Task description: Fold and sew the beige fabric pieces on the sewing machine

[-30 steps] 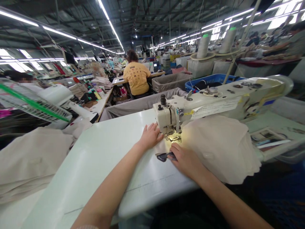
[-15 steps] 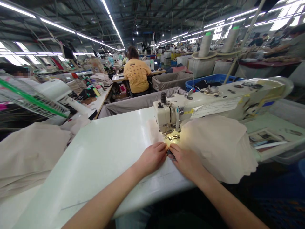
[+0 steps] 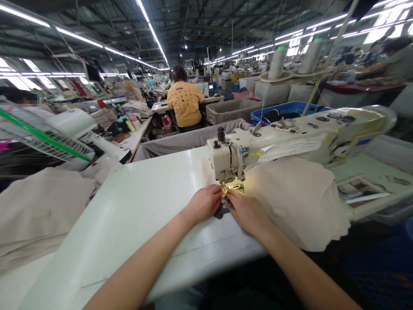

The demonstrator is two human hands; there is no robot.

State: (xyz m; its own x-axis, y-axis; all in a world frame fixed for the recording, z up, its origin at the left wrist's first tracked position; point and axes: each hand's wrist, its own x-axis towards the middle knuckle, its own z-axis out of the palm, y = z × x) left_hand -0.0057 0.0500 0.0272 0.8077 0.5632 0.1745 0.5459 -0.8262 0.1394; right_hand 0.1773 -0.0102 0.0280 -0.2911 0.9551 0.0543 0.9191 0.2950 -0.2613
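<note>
A pale sewing machine (image 3: 222, 159) stands on a light green table (image 3: 151, 193), its lamp glowing by the needle. Just in front of the presser foot, my left hand (image 3: 204, 203) and my right hand (image 3: 247, 212) almost meet, fingers closed at the fabric edge. What exactly they pinch is too small to make out. A dark piece (image 3: 220, 212) shows between and below the hands. Cream fabric (image 3: 297, 198) lies stacked to the right of the needle, and more of it extends behind the left hand.
Cream fabric (image 3: 41, 206) is piled at the left. Behind the table are a grey cloth-lined bin (image 3: 180, 141) and a blue basket (image 3: 300, 105). A person in a yellow shirt (image 3: 186, 103) sits further back. A tray (image 3: 361, 187) lies at the right.
Both hands have moved slightly forward, toward the needle. More of the dark piece now shows below my left hand.
</note>
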